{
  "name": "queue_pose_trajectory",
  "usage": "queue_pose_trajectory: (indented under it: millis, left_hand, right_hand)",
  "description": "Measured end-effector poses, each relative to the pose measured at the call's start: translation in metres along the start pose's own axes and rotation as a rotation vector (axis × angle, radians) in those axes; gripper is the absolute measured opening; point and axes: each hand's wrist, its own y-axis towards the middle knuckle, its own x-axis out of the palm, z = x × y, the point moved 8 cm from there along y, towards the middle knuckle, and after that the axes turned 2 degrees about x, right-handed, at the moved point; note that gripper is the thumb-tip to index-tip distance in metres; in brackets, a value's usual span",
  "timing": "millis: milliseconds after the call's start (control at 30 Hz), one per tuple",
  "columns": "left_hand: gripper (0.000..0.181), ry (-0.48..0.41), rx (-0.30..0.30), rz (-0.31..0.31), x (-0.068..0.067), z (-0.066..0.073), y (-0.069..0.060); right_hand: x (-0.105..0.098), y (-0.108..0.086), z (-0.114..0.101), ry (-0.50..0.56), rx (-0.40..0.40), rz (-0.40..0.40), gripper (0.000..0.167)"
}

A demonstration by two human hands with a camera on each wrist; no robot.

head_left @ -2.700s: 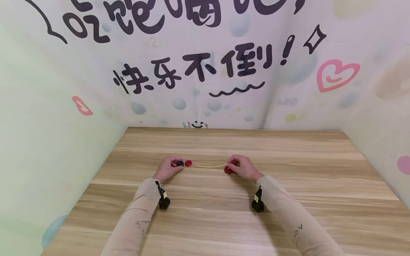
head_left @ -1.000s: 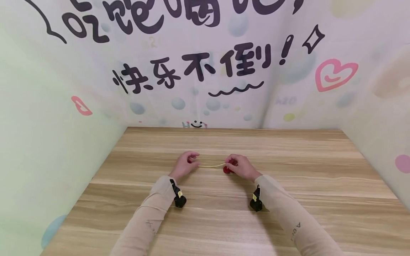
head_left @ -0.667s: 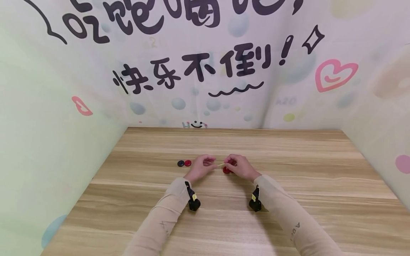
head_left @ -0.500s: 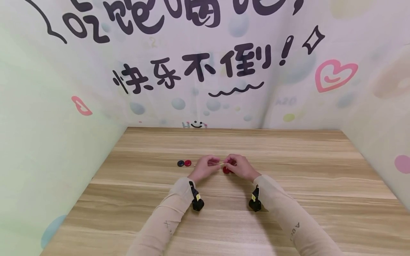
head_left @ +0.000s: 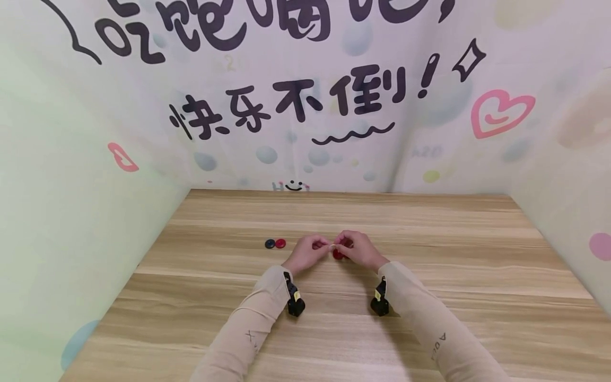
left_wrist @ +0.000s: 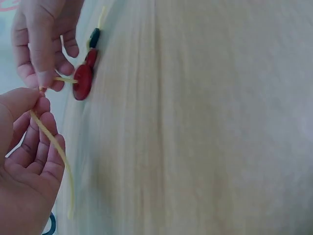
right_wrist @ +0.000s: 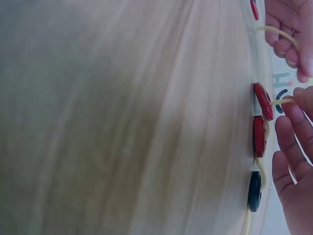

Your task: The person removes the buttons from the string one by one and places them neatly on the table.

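Observation:
Between thumb and index finger my left hand (head_left: 308,253) pinches a yellow cord (left_wrist: 62,155), whose loose end hangs below the fingers in the left wrist view. Close beside it, my right hand (head_left: 360,249) pinches the same cord where it comes out of a red button (left_wrist: 82,82). In the right wrist view the cord runs on through another red button (right_wrist: 259,136) and a dark button (right_wrist: 255,191). The fingertips of both hands almost meet; the cord between them is mostly hidden.
A loose dark button (head_left: 270,243) and a red button (head_left: 280,243) lie side by side on the wooden table (head_left: 305,339), left of my left hand. A printed cloth (head_left: 267,154) stands behind the table.
My left hand has left the loose dark button, moved right along the cord and come up to my right hand. My right hand has barely moved.

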Motion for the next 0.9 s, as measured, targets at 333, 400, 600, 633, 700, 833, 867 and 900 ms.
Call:
queue_pose_trajectory:
  millis: [333, 400, 600, 633, 700, 833, 867, 900]
  left_hand:
    - [0.013, -0.036, 0.011, 0.003, -0.002, 0.004, 0.001]
    - [0.013, -0.04, 0.011, 0.004, -0.002, 0.002, 0.001]
    - [0.012, -0.014, -0.016, -0.05, -0.001, -0.007, 0.002]
    - [0.014, -0.008, -0.022, -0.06, 0.0, -0.008, 0.002]
    - [0.018, -0.004, -0.028, -0.071, -0.001, -0.007, 0.002]
    - [0.023, 0.004, -0.034, -0.06, -0.002, -0.002, 0.002]
    - [0.021, 0.004, -0.032, -0.056, -0.002, -0.001, 0.002]
    - [0.02, 0.004, -0.032, -0.052, -0.001, 0.0, 0.002]
  right_hand:
    - [0.004, 0.0, 0.0, -0.028, -0.016, -0.031, 0.005]
    - [0.005, 0.0, 0.002, -0.019, -0.009, -0.034, 0.004]
    - [0.0, -0.001, 0.007, 0.029, 0.022, -0.007, 0.005]
    - [0.0, -0.001, 0.007, 0.034, 0.027, -0.004, 0.005]
    - [-0.001, -0.001, 0.007, 0.049, 0.033, -0.006, 0.004]
    - [0.0, -0.001, 0.006, 0.048, 0.048, -0.014, 0.004]
    - [0.0, 0.0, 0.005, 0.043, 0.044, -0.014, 0.004]
    - [0.001, 0.0, 0.004, 0.035, 0.043, -0.015, 0.004]
